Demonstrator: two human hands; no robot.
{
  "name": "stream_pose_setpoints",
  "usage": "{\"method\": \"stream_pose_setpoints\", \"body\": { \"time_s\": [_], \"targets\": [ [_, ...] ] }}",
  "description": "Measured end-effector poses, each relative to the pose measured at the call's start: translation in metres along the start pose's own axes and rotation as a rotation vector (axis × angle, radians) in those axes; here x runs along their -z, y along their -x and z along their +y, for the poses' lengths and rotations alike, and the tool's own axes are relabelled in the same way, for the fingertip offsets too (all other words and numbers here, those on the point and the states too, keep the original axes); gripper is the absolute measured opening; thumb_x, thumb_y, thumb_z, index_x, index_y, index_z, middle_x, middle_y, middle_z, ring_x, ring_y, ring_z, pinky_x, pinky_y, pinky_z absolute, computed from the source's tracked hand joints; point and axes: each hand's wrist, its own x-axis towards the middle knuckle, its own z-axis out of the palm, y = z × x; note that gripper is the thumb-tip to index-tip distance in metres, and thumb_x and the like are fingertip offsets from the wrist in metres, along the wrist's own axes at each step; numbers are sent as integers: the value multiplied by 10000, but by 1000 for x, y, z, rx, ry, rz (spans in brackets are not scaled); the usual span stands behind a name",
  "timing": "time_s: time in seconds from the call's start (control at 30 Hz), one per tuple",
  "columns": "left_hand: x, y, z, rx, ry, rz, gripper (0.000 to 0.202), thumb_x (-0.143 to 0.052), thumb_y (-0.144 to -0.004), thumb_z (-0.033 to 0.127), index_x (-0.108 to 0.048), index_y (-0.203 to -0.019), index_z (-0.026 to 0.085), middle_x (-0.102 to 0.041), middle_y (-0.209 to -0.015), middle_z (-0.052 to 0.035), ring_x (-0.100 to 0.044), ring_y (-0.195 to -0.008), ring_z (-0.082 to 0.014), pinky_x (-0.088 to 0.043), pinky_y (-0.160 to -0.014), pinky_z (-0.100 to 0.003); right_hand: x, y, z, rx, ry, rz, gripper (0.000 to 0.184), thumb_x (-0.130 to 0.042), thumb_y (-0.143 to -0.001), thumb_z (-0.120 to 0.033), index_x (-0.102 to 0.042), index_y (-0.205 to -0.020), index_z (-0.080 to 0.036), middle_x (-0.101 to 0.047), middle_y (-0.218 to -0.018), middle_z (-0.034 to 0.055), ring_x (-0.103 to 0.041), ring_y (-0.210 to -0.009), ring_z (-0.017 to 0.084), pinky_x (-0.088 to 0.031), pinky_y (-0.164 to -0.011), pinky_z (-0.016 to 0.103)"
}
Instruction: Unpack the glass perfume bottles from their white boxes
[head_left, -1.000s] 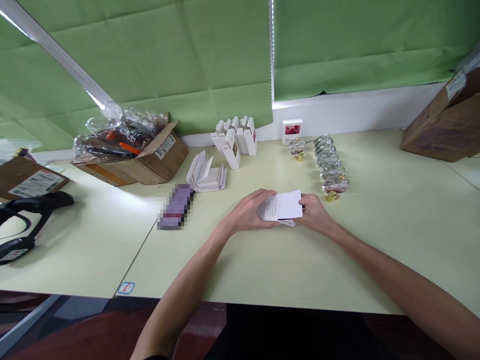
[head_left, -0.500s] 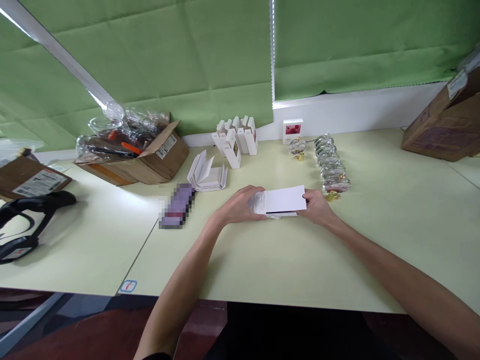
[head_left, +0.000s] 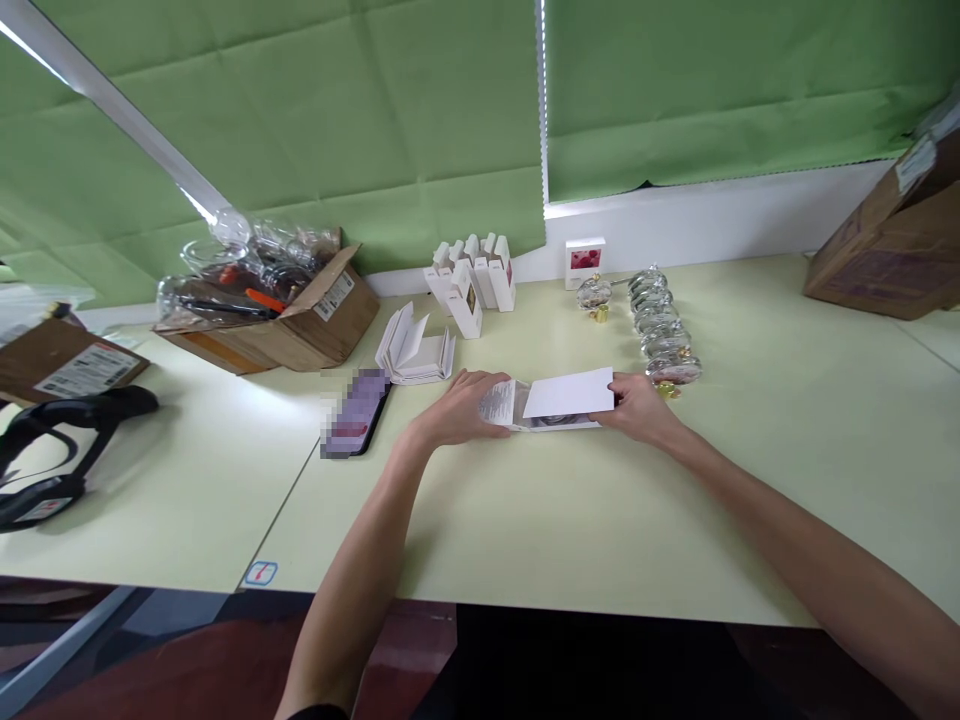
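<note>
Between my hands lies a white card carton, low over the table, with a printed leaflet at its left end and a plain white flap on top. A dark, glassy item shows under the flap, too small to name. My left hand presses on the leaflet end with fingers spread. My right hand pinches the carton's right end, close to a glass perfume bottle.
The pale green table holds a phone with a pixelated surface, a flattened open carton, upright white cartons, a row of glass bottles, a cardboard box of wrapped glassware, and a black strap.
The carton and leaflet have dropped lower toward the table and now lie flatter. The flap has opened further, and both hands have moved slightly apart with them.
</note>
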Motion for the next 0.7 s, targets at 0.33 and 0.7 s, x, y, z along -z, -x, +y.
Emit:
{"method": "stream_pose_setpoints", "body": {
  "time_s": [0.33,0.7],
  "targets": [
    [-30,-8,52,-312,96,232,417,-538,-973,465,-566,-1335,261,-621,-1386,-69,-589,-1282,-211,-328,-1217,-472,-2,1,-17,68,112,-11,227,-666,-609,-168,-503,-452,-186,-511,-493,-29,-426,-471,93,-289,-454,232],
    [-44,-15,45,-324,-209,491,328,-375,-1012,231,-658,-1178,223,-775,-1013,-81,-750,-930,-218,-607,-834,-350,5,0,-50,181,289,-113,152,-629,-720,-103,-737,-675,-199,-722,-736,39,-604,-667,163,-384,-602,260]
  ]
}}
